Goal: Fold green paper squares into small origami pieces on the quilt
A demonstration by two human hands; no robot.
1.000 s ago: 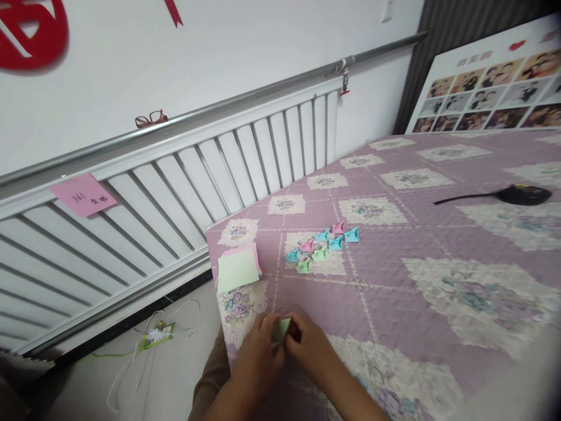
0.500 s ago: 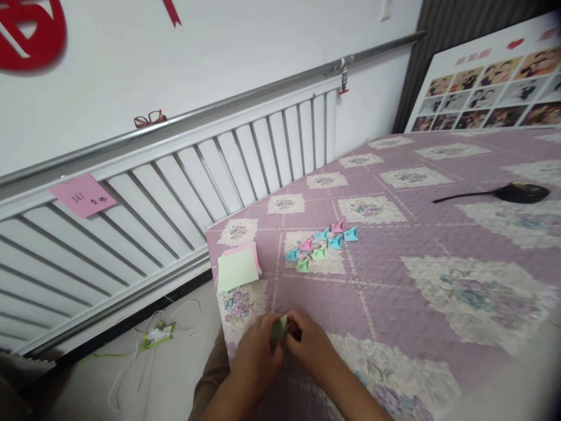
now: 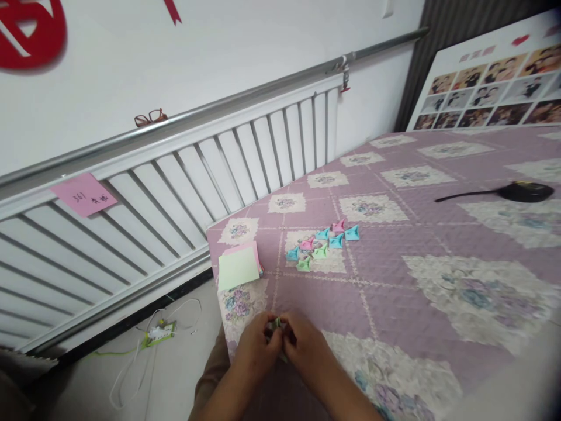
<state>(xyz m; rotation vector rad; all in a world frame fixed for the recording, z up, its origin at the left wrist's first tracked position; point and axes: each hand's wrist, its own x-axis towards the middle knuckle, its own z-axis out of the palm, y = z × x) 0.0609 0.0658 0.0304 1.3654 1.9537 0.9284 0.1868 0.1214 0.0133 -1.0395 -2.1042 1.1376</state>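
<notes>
My left hand (image 3: 258, 346) and my right hand (image 3: 302, 346) meet over the near edge of the table. Pinched between the fingers of both is a small piece of folded green paper (image 3: 277, 323), mostly covered by the fingertips. Ahead of the hands lie several small folded paper pieces with pointed corners: blue (image 3: 352, 232), pink (image 3: 338, 225) and green (image 3: 304, 264). A stack of square paper sheets (image 3: 239, 269), pale green on top with pink beneath, rests at the table's left corner.
A floral purple cloth (image 3: 307, 292) covers the table. To the right lies a black object with a thin handle (image 3: 526, 191). A white radiator (image 3: 193, 193) runs along the wall, with glasses (image 3: 151, 117) above it. On the floor are a power strip (image 3: 160, 333) and cables.
The fingers of both hands have closed further over the green paper, and less of it shows. My right hand has shifted slightly left. The pieces on the table stay put.
</notes>
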